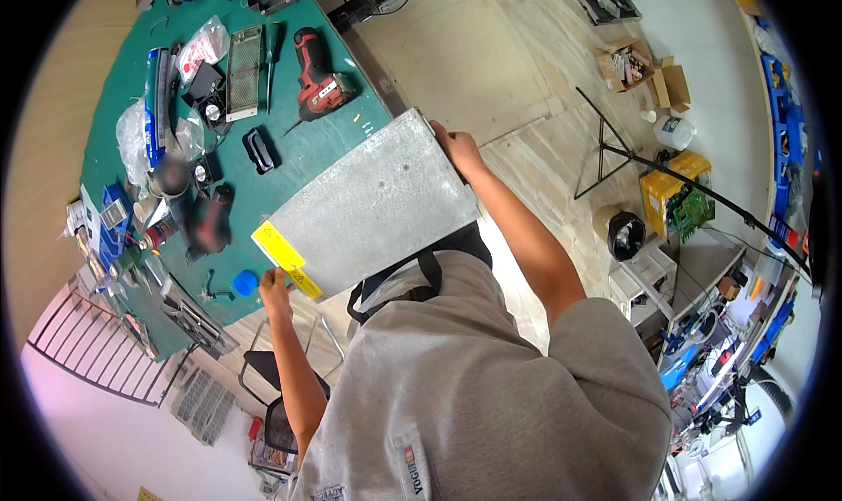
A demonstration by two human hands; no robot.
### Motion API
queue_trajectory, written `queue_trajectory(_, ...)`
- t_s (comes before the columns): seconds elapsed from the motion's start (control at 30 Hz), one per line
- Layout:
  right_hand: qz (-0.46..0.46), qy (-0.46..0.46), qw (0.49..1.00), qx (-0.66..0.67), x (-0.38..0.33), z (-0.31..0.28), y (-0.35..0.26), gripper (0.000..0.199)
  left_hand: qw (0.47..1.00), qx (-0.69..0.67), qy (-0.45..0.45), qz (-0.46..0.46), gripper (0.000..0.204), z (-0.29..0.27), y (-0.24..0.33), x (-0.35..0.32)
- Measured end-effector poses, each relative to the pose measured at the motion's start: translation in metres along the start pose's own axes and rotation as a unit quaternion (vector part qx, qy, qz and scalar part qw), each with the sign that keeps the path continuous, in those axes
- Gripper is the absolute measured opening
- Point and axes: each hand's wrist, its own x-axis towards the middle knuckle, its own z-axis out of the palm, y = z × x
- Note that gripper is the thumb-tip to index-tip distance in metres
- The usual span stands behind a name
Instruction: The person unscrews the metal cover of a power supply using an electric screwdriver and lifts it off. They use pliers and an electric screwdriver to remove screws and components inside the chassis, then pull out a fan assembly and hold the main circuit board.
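Note:
A flat grey metal case, its top scuffed, lies in front of me, partly over the near edge of the green table. Yellow warning labels run along its left end. My left hand is closed on the edge beside the labels, the thumb and fingers pinching it. At the far right corner, my right hand curls round the edge, with some fingertips hidden beneath. A red and black cordless drill rests on the table beyond the case.
On the green table are a black plastic frame, a perforated metal panel, a screwdriver, a second power tool and a blue cap. A chair stands lower left. A black tripod stands on the floor at right.

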Motion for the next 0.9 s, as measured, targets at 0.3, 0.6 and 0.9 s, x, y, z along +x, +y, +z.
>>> queue_trajectory(0.3,0.003,-0.014,1.0,-0.018,0.004,-0.004,-0.001,0.077,1.0,-0.03,-0.001,0.009,0.027,-0.009,0.007,-0.01)
queue_trajectory(0.6,0.064,-0.058,0.996,-0.029,-0.001,-0.013,-0.018,0.084,1.0,-0.007,0.006,0.028,0.024,0.001,0.01,-0.017)
queue_trajectory(0.9,-0.034,-0.042,0.997,-0.062,0.02,-0.013,0.018,0.08,0.999,0.002,0.021,0.026,0.026,0.002,0.008,-0.016)
